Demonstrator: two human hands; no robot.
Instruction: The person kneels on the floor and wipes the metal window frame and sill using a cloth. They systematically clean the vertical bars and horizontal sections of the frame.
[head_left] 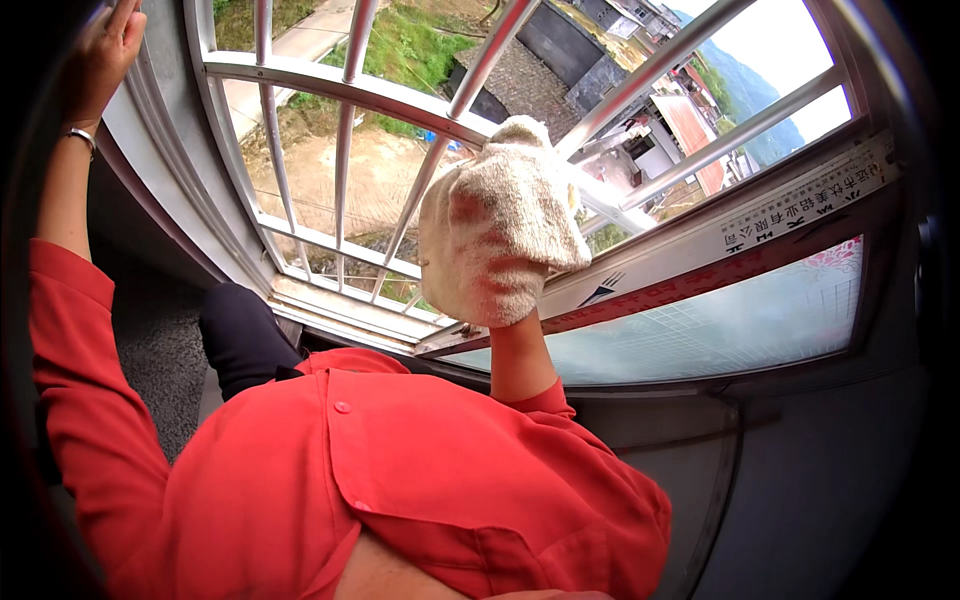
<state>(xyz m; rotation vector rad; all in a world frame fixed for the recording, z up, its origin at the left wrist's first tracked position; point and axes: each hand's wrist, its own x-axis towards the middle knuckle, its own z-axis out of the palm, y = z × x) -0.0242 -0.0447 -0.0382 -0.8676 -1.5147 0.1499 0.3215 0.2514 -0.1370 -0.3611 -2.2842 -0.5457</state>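
A cream terry towel (pixel 500 225) is draped over my right hand (pixel 516 338), so its fingers are hidden and only the wrist shows below. The towel lies against the white sliding window's frame (pixel 640 262), beside the metal window bars (pixel 395 98). It looks rumpled, with reddish patches that may be marks or reflected colour. Up at the far left my left hand (pixel 104 55) is raised, its fingers curled at the edge of the pale side frame (pixel 165 120). A silver bangle (pixel 80 138) circles that wrist. Part of its grip is cut off by the picture's dark rim.
Through the bars show ground far below, grass and several buildings (pixel 590 60). A frosted glass pane (pixel 700 315) stands at the right. Under the bars runs a white sill (pixel 345 318). My dark-trousered knee (pixel 245 335) is close to it. Grey wall panels (pixel 820 470) fill the lower right.
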